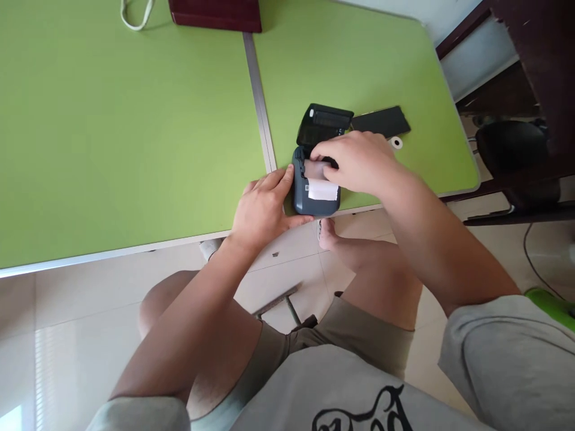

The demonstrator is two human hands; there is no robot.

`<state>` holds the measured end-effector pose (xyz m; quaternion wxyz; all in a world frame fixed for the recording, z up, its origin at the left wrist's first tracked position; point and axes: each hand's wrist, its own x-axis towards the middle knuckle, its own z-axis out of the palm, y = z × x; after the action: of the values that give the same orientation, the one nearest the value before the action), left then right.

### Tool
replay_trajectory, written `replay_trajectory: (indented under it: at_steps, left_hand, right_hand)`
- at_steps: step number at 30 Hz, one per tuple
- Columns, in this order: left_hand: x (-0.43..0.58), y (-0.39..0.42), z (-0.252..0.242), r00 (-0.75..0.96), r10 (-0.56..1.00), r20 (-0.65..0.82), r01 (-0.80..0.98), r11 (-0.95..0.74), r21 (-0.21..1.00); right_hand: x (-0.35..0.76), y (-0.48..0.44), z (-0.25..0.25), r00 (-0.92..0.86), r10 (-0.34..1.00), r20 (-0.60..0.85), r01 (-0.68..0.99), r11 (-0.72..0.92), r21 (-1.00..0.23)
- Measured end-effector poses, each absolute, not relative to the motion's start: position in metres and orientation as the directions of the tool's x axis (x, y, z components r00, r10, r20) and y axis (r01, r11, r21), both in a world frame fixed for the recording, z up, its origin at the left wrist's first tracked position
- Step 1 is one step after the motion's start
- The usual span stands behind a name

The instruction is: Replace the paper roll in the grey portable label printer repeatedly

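Observation:
A small dark grey label printer point(309, 200) sits near the front edge of the green table point(135, 137), its black lid point(324, 123) flipped open toward the back. A white paper roll point(321, 182) lies in its bay with a strip of paper pulled out over the body. My left hand point(265, 206) grips the printer's left side, fingers curled round it. My right hand point(357, 161) reaches over the open bay, fingertips pressed on the paper roll.
A flat black cover piece point(381, 121) and a small white ring point(396, 142) lie just behind the printer. A dark red box point(215, 13) and a white cord point(135, 15) sit at the far edge. A metal seam point(259, 102) divides the table. A dark chair point(516, 155) stands at the right.

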<state>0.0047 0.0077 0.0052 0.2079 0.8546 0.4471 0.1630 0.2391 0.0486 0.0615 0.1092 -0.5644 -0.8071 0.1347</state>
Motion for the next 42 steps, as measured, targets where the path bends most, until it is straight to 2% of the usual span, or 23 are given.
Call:
replay_trajectory:
  at_steps: [6, 9, 11, 14, 16, 18, 20, 23, 26, 29, 31, 35, 42]
  left_hand:
    - [0.003, 0.008, 0.005, 0.556, 0.826, 0.093, 0.704, -0.528, 0.474]
    - [0.002, 0.009, 0.003, 0.558, 0.824, 0.100, 0.696, -0.531, 0.483]
    - [0.001, 0.009, 0.002, 0.563, 0.820, 0.103, 0.690, -0.534, 0.488]
    - [0.001, 0.010, 0.001, 0.546, 0.829, 0.119, 0.695, -0.527, 0.489]
    - [0.001, 0.010, 0.000, 0.527, 0.841, 0.123, 0.702, -0.513, 0.494]
    - [0.000, 0.011, -0.001, 0.521, 0.843, 0.130, 0.702, -0.510, 0.497]
    - [-0.001, 0.011, -0.002, 0.521, 0.841, 0.143, 0.697, -0.516, 0.497]
    - [-0.002, 0.012, -0.002, 0.516, 0.843, 0.153, 0.694, -0.516, 0.503]
    - [-0.002, 0.011, -0.001, 0.514, 0.845, 0.147, 0.697, -0.512, 0.503]
    - [-0.002, 0.009, 0.001, 0.513, 0.846, 0.147, 0.700, -0.511, 0.498]
    - [-0.002, 0.008, 0.001, 0.518, 0.843, 0.147, 0.700, -0.516, 0.495]
    - [-0.002, 0.007, 0.001, 0.517, 0.842, 0.157, 0.697, -0.520, 0.493]
    - [-0.002, 0.006, 0.003, 0.522, 0.840, 0.145, 0.702, -0.520, 0.487]
  right_hand:
    - [0.240, 0.074, 0.067, -0.456, 0.885, -0.091, 0.839, 0.394, -0.374]
    - [0.238, 0.063, 0.086, -0.435, 0.891, -0.127, 0.826, 0.339, -0.451]
    - [0.240, 0.045, 0.093, -0.344, 0.937, -0.061, 0.764, 0.241, -0.598]
    - [0.250, 0.015, 0.079, -0.054, 0.991, 0.123, 0.468, 0.134, -0.873]
    - [0.258, 0.003, 0.054, 0.092, 0.987, 0.132, 0.312, 0.098, -0.945]
    - [0.265, 0.002, 0.024, 0.133, 0.987, 0.092, 0.316, 0.046, -0.948]
    - [0.267, 0.011, 0.000, 0.283, 0.954, 0.097, 0.352, -0.009, -0.936]
    - [0.262, 0.027, -0.014, 0.374, 0.920, 0.115, 0.440, -0.067, -0.896]
    - [0.255, 0.032, -0.006, 0.333, 0.927, 0.173, 0.580, -0.057, -0.812]
    - [0.256, 0.028, 0.007, 0.234, 0.939, 0.253, 0.740, -0.003, -0.673]
    - [0.259, 0.027, 0.010, 0.180, 0.941, 0.287, 0.791, 0.035, -0.610]
    - [0.263, 0.032, 0.003, 0.138, 0.940, 0.311, 0.768, 0.097, -0.633]
    - [0.265, 0.038, -0.003, 0.058, 0.980, 0.189, 0.739, 0.085, -0.668]
